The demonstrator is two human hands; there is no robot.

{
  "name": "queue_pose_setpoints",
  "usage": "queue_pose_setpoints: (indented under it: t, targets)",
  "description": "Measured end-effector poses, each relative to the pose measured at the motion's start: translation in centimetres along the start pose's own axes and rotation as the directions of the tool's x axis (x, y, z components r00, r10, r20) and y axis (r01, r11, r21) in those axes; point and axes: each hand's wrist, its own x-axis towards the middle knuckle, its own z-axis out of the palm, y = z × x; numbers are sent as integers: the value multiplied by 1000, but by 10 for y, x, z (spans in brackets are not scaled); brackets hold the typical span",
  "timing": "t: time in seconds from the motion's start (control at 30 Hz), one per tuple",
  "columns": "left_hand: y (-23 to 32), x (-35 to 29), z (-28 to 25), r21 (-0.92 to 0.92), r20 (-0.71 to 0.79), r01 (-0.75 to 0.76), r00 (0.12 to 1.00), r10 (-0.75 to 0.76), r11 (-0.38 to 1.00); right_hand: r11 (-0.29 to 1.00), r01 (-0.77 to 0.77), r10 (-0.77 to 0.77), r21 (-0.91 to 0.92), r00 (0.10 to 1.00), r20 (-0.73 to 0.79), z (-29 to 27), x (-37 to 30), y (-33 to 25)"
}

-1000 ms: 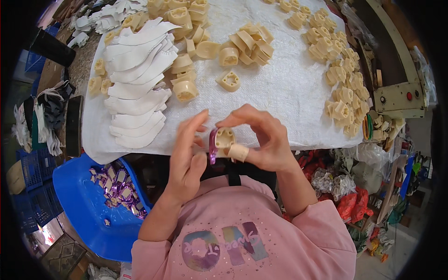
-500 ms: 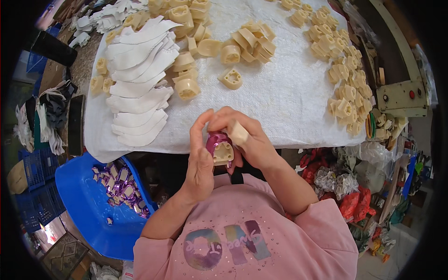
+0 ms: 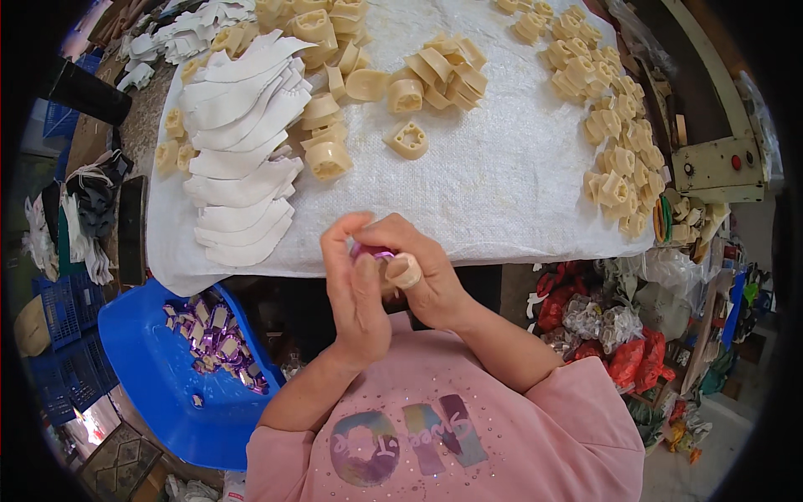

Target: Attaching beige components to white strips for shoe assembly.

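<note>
Just past the table's near edge, a shoe heel with a shiny purple covering (image 3: 374, 253) is enclosed between my two hands. My left hand (image 3: 353, 293) curls round its left side, fingers bent over the top. From the right my right hand (image 3: 425, 272) grips it, a thumb with a beige wrap (image 3: 403, 271) pressing close to the heel. Most of the heel is hidden by fingers. Beyond my hands a bare beige heel (image 3: 408, 140) lies alone on the white sheet (image 3: 368, 194). Left of it, white curved cut pieces (image 3: 242, 191) overlap in a row.
More beige heels lie in a heap (image 3: 447, 74) at the back and in a long cluster (image 3: 619, 159) along the right. A blue tub (image 3: 159, 393) of purple-covered pieces (image 3: 219, 339) stands at lower left. Red and clear bags (image 3: 623, 335) crowd the right side.
Both hands have moved slightly left with the heel and closed further round it. Its beige underside, plainly visible before, is now mostly covered by my right thumb.
</note>
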Motion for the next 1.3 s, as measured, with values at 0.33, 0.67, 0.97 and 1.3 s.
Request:
queue_pose_setpoints:
  t: [0.33, 0.67, 0.97, 1.3]
  targets:
    - [-6, 1, -2, -87, -2, -10, 1000, 10, 996, 991, 136, -136, 2, 988, -75, 9, -1, 0]
    - [-3, 12, -13, -467, 224, 216, 967, -122, 857, 924, -269, 287, 272, 958, -27, -10, 4, -14]
    - [4, 8, -15, 51, 193, -1, 981, -9, 999, 929, -337, 336, 154, 941, 37, -21, 15, -22]
    - [-12, 23, -30, 307, 333, -349, 911, 244, 885, 990, -134, 124, -47, 978, -170, -19, 11, -18]
